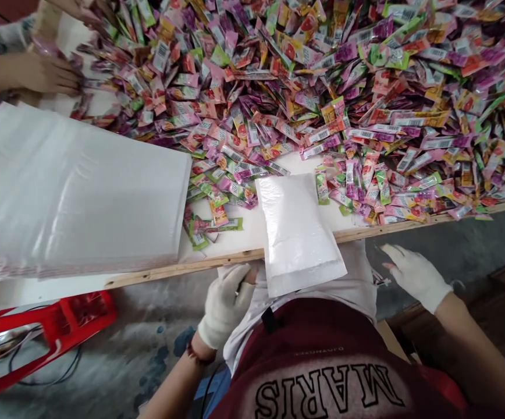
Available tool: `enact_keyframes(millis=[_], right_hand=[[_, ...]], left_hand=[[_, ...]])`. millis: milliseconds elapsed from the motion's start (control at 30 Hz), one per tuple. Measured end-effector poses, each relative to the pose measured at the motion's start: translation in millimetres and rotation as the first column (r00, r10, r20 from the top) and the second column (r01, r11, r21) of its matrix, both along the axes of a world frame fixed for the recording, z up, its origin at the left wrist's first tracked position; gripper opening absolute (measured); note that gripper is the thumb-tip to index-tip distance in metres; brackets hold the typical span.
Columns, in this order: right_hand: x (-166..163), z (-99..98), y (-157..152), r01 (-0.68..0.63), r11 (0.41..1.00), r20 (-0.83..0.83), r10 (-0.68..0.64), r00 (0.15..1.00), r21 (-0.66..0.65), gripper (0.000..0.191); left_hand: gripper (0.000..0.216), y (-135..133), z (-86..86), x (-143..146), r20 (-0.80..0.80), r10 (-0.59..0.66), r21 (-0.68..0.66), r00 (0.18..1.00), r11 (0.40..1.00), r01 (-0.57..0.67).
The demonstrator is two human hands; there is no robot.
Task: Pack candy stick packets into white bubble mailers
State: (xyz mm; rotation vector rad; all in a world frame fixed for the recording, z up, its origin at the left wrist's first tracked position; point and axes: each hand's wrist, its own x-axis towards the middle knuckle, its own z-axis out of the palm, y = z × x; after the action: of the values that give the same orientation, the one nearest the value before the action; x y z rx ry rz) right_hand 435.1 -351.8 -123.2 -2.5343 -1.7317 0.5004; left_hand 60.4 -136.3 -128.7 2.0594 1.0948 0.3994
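Note:
A filled white pouch (pixel 298 233) lies on the table's front edge, its lower end overhanging toward my lap. My left hand (pixel 227 302), in a white glove with bare fingertips, is just left of the pouch's lower corner. Its fingers are half curled, with a gap at the thumb, and nothing shows in them. To the right, below the table edge, my right hand (pixel 416 276) wears a similar glove. Its fingers stretch out apart, away from the pouch and holding nothing. Small colourful stick sachets (pixel 235 169) lie around the pouch's upper end.
A large heap of sachets (pixel 322 70) covers the table's back and right. A stack of flat white plastic bags (pixel 78 192) lies at the left. Another person's hand (pixel 45 73) touches sachets at the upper left. A red plastic stool (pixel 52 326) stands below the wooden table edge (pixel 182 266).

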Motion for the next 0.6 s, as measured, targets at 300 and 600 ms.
enact_keyframes(millis=[300, 600], right_hand=[[-63.8, -28.7, 73.2, -0.508, 0.647, 0.132, 0.538, 0.833, 0.568, 0.041], [-69.3, -11.6, 106.6, -0.045, 0.893, -0.250, 0.173, 0.953, 0.448, 0.020]], left_hand=[[0.033, 19.6, -13.2, 20.5, -0.098, -0.541, 0.681, 0.835, 0.576, 0.453], [0.036, 21.1, 4.0, 43.0, -0.105, -0.114, 0.322, 0.988, 0.936, 0.142]])
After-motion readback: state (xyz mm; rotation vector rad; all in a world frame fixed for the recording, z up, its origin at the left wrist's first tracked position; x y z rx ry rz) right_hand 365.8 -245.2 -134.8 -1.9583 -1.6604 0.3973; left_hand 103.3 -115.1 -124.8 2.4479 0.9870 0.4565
